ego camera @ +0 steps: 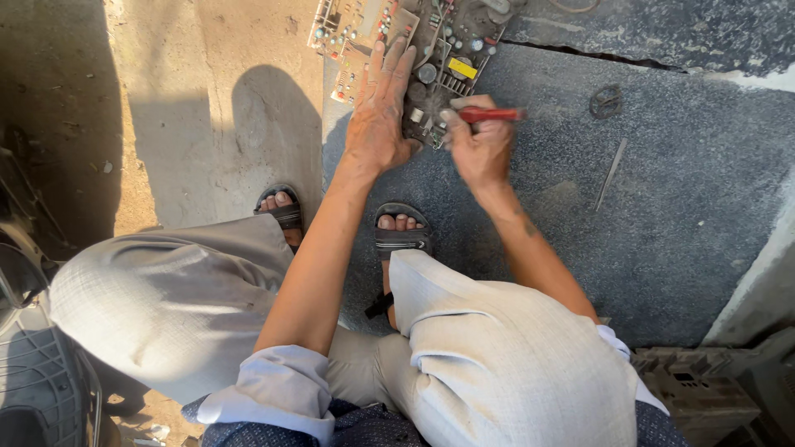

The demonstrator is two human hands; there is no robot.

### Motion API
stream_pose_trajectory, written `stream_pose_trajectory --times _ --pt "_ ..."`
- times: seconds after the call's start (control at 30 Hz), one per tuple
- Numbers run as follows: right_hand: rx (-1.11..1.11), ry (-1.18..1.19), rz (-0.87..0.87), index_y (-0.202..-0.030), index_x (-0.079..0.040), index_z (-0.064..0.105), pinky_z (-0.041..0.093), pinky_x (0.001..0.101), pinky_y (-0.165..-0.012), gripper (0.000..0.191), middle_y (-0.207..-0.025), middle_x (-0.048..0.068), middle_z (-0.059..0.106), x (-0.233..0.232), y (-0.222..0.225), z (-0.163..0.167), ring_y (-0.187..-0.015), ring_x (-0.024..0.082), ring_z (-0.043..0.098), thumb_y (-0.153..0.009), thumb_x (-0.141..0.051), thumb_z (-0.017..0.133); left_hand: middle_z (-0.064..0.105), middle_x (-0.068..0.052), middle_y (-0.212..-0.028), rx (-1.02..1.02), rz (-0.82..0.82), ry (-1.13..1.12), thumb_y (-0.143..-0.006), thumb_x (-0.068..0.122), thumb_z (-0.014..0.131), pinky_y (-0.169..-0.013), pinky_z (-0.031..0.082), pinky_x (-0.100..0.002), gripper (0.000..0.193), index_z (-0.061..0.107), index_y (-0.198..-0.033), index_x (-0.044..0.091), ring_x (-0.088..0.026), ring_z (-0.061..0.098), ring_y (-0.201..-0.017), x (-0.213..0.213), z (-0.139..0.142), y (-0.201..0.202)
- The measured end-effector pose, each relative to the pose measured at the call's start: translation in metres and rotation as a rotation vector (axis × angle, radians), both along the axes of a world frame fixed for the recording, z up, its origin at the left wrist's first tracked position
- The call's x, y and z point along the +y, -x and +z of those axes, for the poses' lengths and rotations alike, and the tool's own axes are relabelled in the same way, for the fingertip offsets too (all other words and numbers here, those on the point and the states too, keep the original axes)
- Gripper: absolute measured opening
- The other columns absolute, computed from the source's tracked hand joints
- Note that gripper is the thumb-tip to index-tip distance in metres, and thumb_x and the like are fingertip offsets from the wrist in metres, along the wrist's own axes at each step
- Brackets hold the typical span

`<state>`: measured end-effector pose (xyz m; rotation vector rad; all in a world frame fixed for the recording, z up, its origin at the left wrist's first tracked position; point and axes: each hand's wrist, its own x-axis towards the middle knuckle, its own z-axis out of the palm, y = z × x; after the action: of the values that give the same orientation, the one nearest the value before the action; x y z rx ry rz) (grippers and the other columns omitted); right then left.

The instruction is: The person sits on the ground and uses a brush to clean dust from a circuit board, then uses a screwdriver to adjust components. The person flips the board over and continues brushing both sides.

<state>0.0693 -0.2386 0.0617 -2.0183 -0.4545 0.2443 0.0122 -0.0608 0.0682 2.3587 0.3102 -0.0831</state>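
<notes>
A dusty circuit board (447, 50) with capacitors, coils and a yellow part lies on a dark granite slab (662, 190) at the top middle. My left hand (381, 112) rests flat on the board with its fingers spread, pressing it down. My right hand (480, 145) grips a red-handled tool (493, 115), probably a screwdriver, held level just over the board's near edge. The tool's tip is hidden by the fingers.
A thin metal rod (611, 172) and a small round metal piece (605, 101) lie on the slab to the right. A crack (596, 55) runs across the slab's far part. Sandalled feet (402, 234) stand below the hands. Dirt ground is at left, a grey block (696, 385) at bottom right.
</notes>
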Motion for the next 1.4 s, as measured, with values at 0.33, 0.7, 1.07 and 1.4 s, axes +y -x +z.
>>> stream_pose_trajectory --times 0.33,0.7,1.07,1.4 --pt "-0.086 -0.253 -0.434 -0.115 0.001 0.060 0.060 0.0274 -0.064 0.015 -0.093 0.014 0.073 -0.128 0.006 0.022 -0.073 0.017 0.071 -0.109 -0.010 0.068 0.020 -0.033 -0.161 -0.044 0.267 -0.268 -0.059 0.052 0.094 -0.125 0.025 -0.061 0.139 0.012 -0.156 -0.006 -0.049 0.020 -0.152 -0.074 -0.002 -0.026" --pt "0.005 -0.091 -0.460 -0.115 0.000 0.060 0.058 0.0241 -0.065 0.018 -0.089 0.011 0.073 -0.168 0.057 0.020 -0.076 0.014 0.071 -0.106 -0.011 0.069 0.039 -0.034 -0.143 0.108 0.348 -0.273 -0.045 0.036 0.100 -0.092 0.052 -0.052 0.104 0.043 -0.121 -0.007 -0.047 0.047 -0.125 -0.068 0.032 -0.065" --pt "-0.013 -0.127 -0.499 -0.115 0.000 0.061 0.059 0.0244 -0.068 0.016 -0.092 0.012 0.072 -0.179 0.047 0.043 -0.078 0.015 0.072 -0.106 -0.009 0.070 0.072 -0.021 -0.108 -0.207 0.187 1.228 -0.064 0.046 0.091 -0.074 0.069 -0.037 0.090 0.053 -0.128 -0.005 -0.027 0.079 -0.088 -0.010 0.114 -0.108" --pt "-0.032 -0.103 -0.442 -0.113 0.000 0.061 0.061 0.0267 -0.068 0.017 -0.090 0.011 0.072 -0.185 0.042 0.031 -0.079 0.016 0.073 -0.106 -0.012 0.069 0.077 -0.014 -0.108 0.071 0.449 1.049 -0.083 0.037 0.082 -0.088 0.060 -0.036 0.062 0.066 -0.127 -0.002 -0.024 0.075 -0.099 0.050 0.024 -0.059"
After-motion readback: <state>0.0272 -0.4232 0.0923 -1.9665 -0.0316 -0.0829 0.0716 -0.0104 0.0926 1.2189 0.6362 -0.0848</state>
